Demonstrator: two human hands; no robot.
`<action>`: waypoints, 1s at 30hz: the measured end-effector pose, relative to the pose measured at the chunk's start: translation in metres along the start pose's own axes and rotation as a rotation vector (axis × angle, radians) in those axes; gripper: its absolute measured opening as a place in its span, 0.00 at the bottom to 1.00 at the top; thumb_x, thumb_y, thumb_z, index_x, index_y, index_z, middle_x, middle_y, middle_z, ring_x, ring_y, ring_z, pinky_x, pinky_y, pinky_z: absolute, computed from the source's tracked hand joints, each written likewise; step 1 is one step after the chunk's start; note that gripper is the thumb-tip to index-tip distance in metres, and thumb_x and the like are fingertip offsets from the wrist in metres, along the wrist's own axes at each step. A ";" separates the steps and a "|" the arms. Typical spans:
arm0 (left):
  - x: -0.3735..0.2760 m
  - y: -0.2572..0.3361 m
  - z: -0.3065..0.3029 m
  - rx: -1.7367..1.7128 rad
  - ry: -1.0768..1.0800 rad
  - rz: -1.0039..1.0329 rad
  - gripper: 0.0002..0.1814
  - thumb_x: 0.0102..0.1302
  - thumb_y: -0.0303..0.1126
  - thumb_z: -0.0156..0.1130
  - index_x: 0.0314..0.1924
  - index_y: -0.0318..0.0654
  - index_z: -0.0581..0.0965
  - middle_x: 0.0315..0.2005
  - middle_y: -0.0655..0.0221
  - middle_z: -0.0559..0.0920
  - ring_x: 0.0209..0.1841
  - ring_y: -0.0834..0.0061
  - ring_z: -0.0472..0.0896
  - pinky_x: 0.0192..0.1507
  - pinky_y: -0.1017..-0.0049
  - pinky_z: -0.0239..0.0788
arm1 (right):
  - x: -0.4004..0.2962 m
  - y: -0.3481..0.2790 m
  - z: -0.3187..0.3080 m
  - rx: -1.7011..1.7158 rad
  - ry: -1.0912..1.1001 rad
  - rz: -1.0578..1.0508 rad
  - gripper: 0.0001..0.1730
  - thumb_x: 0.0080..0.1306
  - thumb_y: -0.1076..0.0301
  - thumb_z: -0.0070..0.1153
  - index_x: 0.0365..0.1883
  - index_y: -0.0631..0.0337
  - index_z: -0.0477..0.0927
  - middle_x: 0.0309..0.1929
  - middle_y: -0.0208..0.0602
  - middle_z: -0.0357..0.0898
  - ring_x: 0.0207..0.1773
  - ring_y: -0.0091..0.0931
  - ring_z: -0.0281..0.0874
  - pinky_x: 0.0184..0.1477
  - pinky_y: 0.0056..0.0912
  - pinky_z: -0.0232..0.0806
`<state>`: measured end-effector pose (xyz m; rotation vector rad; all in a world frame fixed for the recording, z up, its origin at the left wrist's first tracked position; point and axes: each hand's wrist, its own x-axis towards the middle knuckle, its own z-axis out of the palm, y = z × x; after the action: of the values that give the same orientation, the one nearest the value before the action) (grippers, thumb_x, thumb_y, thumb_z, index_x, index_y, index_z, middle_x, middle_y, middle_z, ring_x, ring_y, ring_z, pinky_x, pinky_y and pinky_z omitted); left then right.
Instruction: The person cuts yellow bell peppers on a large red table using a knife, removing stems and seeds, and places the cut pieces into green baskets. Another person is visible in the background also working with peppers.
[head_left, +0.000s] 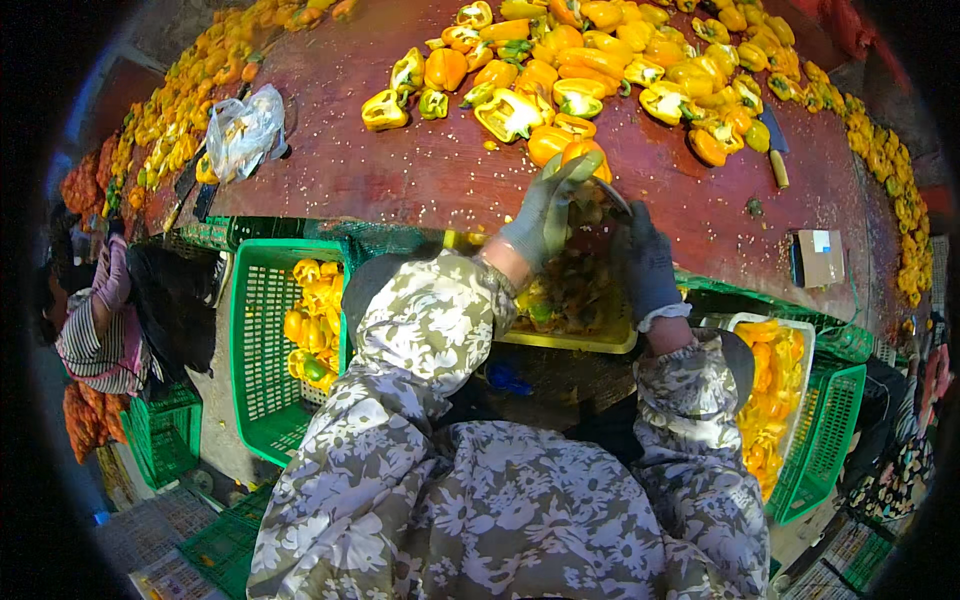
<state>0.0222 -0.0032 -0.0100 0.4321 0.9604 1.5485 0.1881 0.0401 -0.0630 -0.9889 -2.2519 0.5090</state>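
My left hand (546, 206), in a grey work glove, is at the table's near edge with an orange bell pepper (589, 159) at its fingertips; whether it grips the pepper is partly hidden. My right hand (646, 251), in a dark grey glove, is shut on a knife (613, 196), its curved metal blade pointing up toward the left hand. Under both hands stands a yellow tub (592, 343) holding dark scraps and a green pepper piece. Beyond the hands, halved yellow bell peppers (510, 115) and whole ones lie heaped on the red table (337, 169).
A green crate (247, 352) with cut peppers stands at left, a white crate (804, 352) of peppers at right. On the table lie a plastic bag (246, 133), a wooden-handled knife (778, 169) and a cardboard box (820, 259). A person (105, 330) works at far left.
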 end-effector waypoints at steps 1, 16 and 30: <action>0.002 0.000 0.001 -0.058 0.035 -0.043 0.26 0.73 0.53 0.46 0.53 0.37 0.72 0.38 0.68 0.79 0.39 0.75 0.77 0.41 0.70 0.72 | 0.000 -0.003 0.007 -0.050 0.010 -0.033 0.19 0.72 0.62 0.46 0.57 0.61 0.68 0.24 0.47 0.73 0.24 0.32 0.75 0.26 0.40 0.67; 0.022 -0.011 -0.035 -0.103 -0.101 -0.362 0.26 0.70 0.56 0.52 0.51 0.40 0.72 0.37 0.59 0.80 0.37 0.61 0.79 0.40 0.59 0.74 | -0.026 -0.013 0.027 0.333 -0.400 -0.002 0.20 0.70 0.65 0.46 0.59 0.59 0.68 0.30 0.44 0.78 0.34 0.36 0.77 0.37 0.38 0.70; -0.014 -0.071 0.106 0.482 -0.014 -0.266 0.18 0.68 0.32 0.59 0.55 0.31 0.72 0.45 0.57 0.81 0.37 0.63 0.84 0.41 0.73 0.78 | -0.094 -0.013 0.071 -0.012 -0.432 0.114 0.14 0.63 0.64 0.52 0.41 0.59 0.84 0.39 0.46 0.84 0.40 0.40 0.83 0.41 0.45 0.75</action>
<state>0.1487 0.0151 0.0018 0.6222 1.3264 1.0671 0.1828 -0.0462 -0.1440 -1.1003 -2.5848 0.8259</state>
